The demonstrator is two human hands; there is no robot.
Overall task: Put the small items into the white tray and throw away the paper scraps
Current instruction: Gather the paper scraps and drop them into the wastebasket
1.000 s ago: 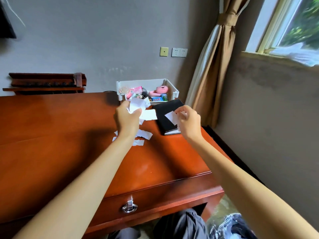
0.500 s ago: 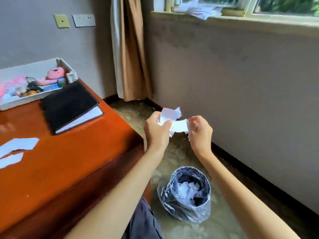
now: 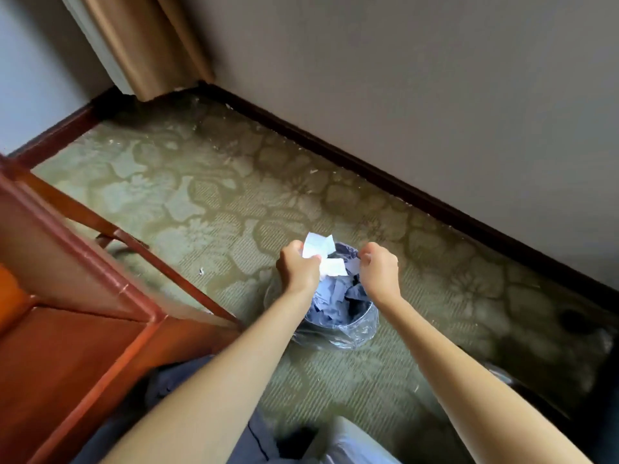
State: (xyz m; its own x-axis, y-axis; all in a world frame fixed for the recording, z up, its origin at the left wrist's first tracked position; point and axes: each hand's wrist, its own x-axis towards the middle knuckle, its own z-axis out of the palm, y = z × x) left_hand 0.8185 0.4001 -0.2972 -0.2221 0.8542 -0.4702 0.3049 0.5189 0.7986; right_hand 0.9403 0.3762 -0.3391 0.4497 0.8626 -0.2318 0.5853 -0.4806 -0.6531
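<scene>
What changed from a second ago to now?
Both hands carried the scraps from the desk down over the bin. The left hand still grips scraps; the right hand seems to have let go, fingers curled. The bin stays on the floor, already holding paper.

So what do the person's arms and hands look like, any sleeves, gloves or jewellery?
The left arm and right arm show no sleeve as far up as the frame reaches. The left hand and right hand wear no gloves, and no watch, bracelet or ring shows.
</scene>
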